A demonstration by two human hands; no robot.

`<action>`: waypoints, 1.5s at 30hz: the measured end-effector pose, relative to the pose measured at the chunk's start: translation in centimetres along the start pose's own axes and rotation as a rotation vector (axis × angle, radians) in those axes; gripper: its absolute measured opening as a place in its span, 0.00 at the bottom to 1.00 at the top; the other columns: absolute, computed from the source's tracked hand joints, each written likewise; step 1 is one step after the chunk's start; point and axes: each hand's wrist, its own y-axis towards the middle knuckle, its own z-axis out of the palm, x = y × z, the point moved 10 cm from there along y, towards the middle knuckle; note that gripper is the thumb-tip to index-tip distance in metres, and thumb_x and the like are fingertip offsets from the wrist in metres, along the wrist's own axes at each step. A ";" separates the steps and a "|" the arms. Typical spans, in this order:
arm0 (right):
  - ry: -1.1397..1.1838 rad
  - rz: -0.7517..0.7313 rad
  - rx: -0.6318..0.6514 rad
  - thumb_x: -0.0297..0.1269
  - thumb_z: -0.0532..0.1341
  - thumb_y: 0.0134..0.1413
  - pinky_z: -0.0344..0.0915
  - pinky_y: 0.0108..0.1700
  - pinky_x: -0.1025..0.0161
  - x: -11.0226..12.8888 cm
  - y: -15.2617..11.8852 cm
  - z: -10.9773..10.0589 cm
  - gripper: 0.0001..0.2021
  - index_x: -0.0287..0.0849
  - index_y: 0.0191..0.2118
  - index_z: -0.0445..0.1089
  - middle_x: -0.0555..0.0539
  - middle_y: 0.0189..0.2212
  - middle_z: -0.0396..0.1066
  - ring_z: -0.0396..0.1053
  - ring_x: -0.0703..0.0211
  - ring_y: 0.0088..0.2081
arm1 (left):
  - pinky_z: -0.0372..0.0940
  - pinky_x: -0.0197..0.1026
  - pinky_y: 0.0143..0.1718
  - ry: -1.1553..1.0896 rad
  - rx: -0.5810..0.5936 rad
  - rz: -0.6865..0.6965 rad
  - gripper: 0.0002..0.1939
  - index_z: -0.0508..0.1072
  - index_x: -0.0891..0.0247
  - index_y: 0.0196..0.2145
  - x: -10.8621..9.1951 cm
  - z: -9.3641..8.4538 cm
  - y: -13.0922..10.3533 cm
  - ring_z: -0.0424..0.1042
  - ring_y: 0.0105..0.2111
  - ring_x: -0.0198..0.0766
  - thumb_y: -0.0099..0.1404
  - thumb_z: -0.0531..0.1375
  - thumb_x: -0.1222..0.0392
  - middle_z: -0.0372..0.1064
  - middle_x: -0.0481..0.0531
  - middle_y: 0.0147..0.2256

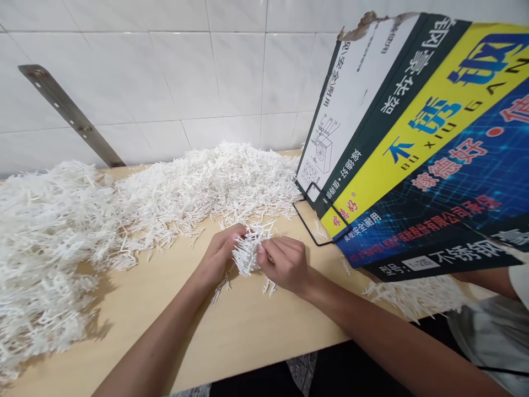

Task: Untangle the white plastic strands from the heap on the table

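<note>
Over the wooden table (231, 331), both hands are closed around a clump of thin white plastic pieces (247, 258), bristly and tangled in look. My left hand (221, 252) grips its left side, with part of the fingers hidden behind the clump. On the other side, my right hand (286, 261) has its fingers curled in and the thumb pressed against the pieces. A few loose sticks (269, 286) lie on the table just below the hands.
A long heap of small white pieces (215, 182) lies along the tiled wall. Larger tangled clusters (41, 259) cover the left. A printed cardboard box (413, 143) stands right, beside a black wire frame (308, 226). Behind it are more pieces (417, 295) and another person's sleeve (519, 284). A metal bracket (72, 116) leans left.
</note>
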 end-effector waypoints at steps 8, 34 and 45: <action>-0.081 -0.039 0.031 0.29 0.58 0.62 0.53 0.28 0.61 0.5 0.2 0.3 0.17 0.44 0.22 0.58 0.54 0.17 0.60 0.57 0.64 0.21 | 0.54 0.38 0.29 0.194 -0.024 -0.049 0.19 0.66 0.63 0.26 0.0 -0.3 0.0 0.58 0.28 0.35 0.70 0.60 0.49 0.60 0.47 0.26; -0.179 0.071 0.055 0.29 0.58 0.62 0.49 0.28 0.61 -0.8 0.0 0.9 0.16 0.43 0.22 0.61 0.53 0.16 0.64 0.58 0.66 0.20 | 0.49 0.38 0.26 0.370 -0.171 -0.129 0.24 0.60 0.61 0.24 0.0 -1.2 -0.8 0.53 0.24 0.33 0.69 0.61 0.44 0.51 0.43 0.22; -0.147 0.019 0.011 0.26 0.59 0.55 0.47 0.26 0.62 -0.1 -0.4 0.5 0.15 0.42 0.19 0.60 0.55 0.14 0.59 0.52 0.67 0.18 | 0.54 0.35 0.21 0.087 -0.679 -0.027 0.16 0.70 0.61 0.36 -0.2 -7.8 -2.1 0.58 0.20 0.31 0.72 0.57 0.45 0.68 0.47 0.24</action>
